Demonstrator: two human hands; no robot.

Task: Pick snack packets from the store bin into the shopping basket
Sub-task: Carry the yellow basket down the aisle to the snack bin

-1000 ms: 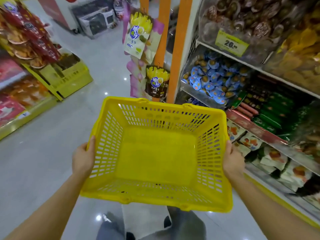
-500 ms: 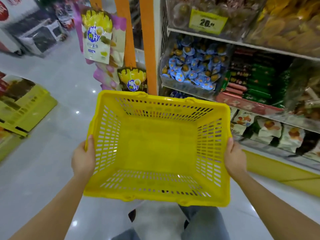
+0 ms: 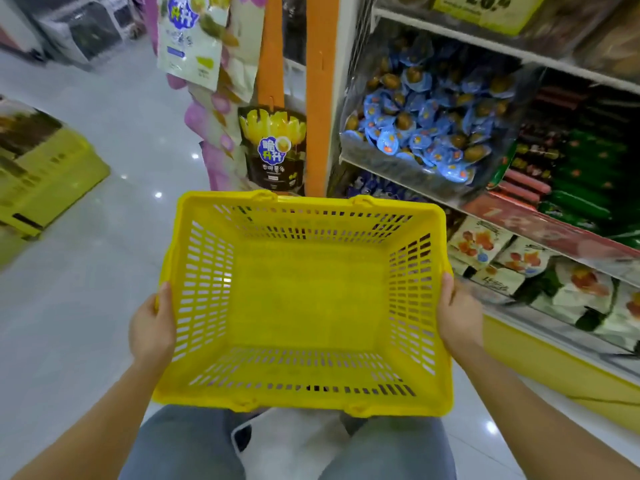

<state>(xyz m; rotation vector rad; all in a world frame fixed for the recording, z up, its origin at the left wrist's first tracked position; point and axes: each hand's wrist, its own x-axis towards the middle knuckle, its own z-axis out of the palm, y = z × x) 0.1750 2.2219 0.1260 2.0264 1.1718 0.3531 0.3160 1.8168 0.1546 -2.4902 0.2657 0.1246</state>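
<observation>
Holding: both hands gripped a yellow slotted plastic shopping basket [image 3: 204,289] by its two short sides, mouth upward, in front of the person's body.
Left hand: the left hand [image 3: 152,327] was wrapped on the basket's left rim, thumb lying along the top edge and fingers hidden behind the outer wall.
Right hand: the right hand [image 3: 457,317] clasped the right rim the same way, thumb on top and fingers out of sight below.
Basket inside: the solid yellow bottom and the slotted walls showed in full.
Snack packets: small blue-wrapped snack packets [image 3: 426,112] lay heaped in a clear plastic store bin [image 3: 381,157] on a shelf, up and to the right of the basket and well apart from both hands.
Beside the bin: green and red stick-shaped packs [image 3: 571,181] were stacked to its right on the same shelf level.
Lower shelf: white pouches with red fruit pictures [image 3: 519,261] stood near the right hand, not touching it.
Upright: an orange post [image 3: 320,98] rose just left of the bin, with a black and yellow hanging pouch [image 3: 273,150] beside it.
Top edge: a yellow price tag [image 3: 485,8] sat on the shelf above.
Left side: a yellow plastic crate [image 3: 45,174] stood on the pale glossy floor [image 3: 86,271].
Below: grey trouser legs [image 3: 180,445] showed under the basket.
</observation>
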